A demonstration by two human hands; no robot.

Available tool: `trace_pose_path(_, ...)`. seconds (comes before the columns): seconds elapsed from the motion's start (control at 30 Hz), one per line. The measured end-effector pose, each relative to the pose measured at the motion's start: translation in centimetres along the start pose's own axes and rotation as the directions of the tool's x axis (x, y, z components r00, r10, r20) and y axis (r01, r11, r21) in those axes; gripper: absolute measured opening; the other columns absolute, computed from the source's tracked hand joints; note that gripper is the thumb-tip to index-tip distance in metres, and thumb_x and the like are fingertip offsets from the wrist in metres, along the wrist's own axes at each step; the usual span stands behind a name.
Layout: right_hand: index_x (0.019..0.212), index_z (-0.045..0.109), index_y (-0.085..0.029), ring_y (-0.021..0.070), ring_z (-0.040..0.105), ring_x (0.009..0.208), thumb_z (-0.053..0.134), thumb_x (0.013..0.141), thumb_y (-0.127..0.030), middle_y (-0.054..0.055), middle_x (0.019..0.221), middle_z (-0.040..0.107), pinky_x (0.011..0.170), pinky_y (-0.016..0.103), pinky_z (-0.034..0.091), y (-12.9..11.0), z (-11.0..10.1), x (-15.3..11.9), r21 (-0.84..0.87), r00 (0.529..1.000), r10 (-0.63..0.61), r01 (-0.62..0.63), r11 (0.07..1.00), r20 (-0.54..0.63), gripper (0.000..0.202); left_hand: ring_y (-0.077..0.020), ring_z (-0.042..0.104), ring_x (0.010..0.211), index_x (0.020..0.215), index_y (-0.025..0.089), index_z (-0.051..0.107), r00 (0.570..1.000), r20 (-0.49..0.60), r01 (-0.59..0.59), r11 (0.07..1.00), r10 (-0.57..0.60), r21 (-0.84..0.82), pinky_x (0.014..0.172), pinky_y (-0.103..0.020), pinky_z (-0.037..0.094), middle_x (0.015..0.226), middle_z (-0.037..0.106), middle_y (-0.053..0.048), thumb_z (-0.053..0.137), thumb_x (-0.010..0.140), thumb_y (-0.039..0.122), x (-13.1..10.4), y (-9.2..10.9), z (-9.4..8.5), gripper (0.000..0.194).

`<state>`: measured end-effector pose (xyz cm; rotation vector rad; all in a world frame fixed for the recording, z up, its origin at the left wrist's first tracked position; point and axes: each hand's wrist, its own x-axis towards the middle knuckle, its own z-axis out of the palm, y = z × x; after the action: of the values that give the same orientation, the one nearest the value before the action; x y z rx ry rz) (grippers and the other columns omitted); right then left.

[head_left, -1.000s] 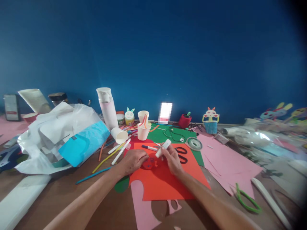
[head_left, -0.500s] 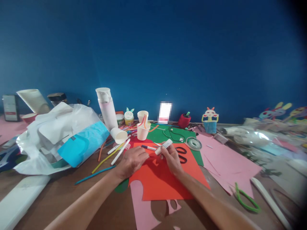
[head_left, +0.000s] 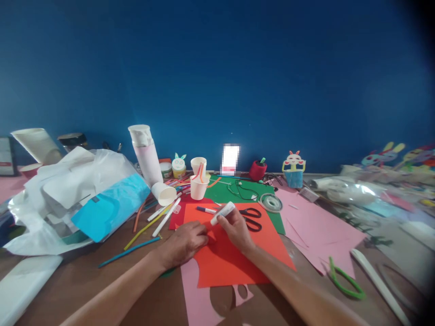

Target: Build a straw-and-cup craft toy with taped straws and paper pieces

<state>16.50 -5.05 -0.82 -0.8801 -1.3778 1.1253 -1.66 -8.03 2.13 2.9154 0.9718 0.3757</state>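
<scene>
My right hand (head_left: 236, 228) grips a white tube (head_left: 223, 213), tilted with its lower end toward my left hand. Over the left part of the orange-red sheet (head_left: 244, 262), my left hand (head_left: 185, 242) has its fingers curled round a small orange-red paper piece (head_left: 206, 228). Black-handled scissors (head_left: 252, 219) lie on the sheet just beyond my right hand. A blue-capped white marker (head_left: 205, 210) rests near the sheet's far edge, partly behind the tube.
White paper cups (head_left: 199, 188) stand beyond the sheet. A plastic bag (head_left: 112, 167) with a blue packet (head_left: 110, 206) fills the left. Pipe cleaners (head_left: 129, 251) lie left of my hand. Pink paper (head_left: 319, 226) and a tape roll (head_left: 271, 202) are at the right.
The view has shifted a little. The tube in my right hand has moved slightly left, its lower end nearer the paper piece, and more of the scissors shows.
</scene>
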Motion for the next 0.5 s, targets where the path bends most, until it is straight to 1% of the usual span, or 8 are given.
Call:
trace_pose_path(0.1,0.094,0.053,-0.02,0.0167,0.058,0.072,0.059,0.074,-0.034,0.003,0.082,0.062,0.067,0.029,0.045,0.2,0.1,-0.3,-0.041,1.0,0.005,-0.003,0.999,0.029,0.025,-0.0165,0.049,0.081,0.083,0.018,0.062,1.0,-0.018,0.016,0.997,-0.017,-0.079,0.068,-0.027,0.039,0.09,0.056,-0.007,0.037,0.088,0.021,0.0,-0.2,0.1,0.025)
trace_pose_path(0.23,0.095,0.055,-0.02,0.0155,0.057,0.069,0.058,0.075,-0.03,0.0,0.076,0.063,0.065,0.027,0.044,-0.2,0.2,-0.6,-0.125,0.998,-0.012,0.02,0.992,0.062,0.023,-0.0173,0.048,0.084,0.079,0.017,0.062,0.998,-0.022,0.058,0.987,-0.062,-0.15,0.071,-0.028,0.04,0.093,0.055,-0.007,0.041,0.087,0.026,-0.2,-0.4,0.5,0.024)
trace_pose_path(0.37,0.092,0.057,-0.02,0.0152,0.055,0.065,0.057,0.076,-0.028,0.0,0.071,0.064,0.063,0.027,0.042,-0.5,0.1,-0.6,-0.265,0.994,-0.052,0.076,0.961,0.098,0.018,-0.018,0.048,0.086,0.075,0.016,0.062,0.994,-0.022,0.102,0.981,-0.107,-0.162,0.073,-0.029,0.039,0.096,0.053,-0.008,0.044,0.086,0.029,-0.3,-0.9,0.9,0.025)
trace_pose_path(0.5,0.087,0.057,-0.021,0.0161,0.054,0.065,0.058,0.074,-0.026,0.0,0.071,0.063,0.063,0.028,0.04,0.0,-0.1,-0.5,-0.347,0.993,-0.035,0.074,0.935,0.116,0.013,-0.0187,0.048,0.087,0.08,0.02,0.064,0.995,0.03,0.095,0.984,-0.091,-0.151,0.074,-0.031,0.038,0.095,0.054,-0.006,0.046,0.084,0.027,-0.2,-1.2,0.6,0.02)
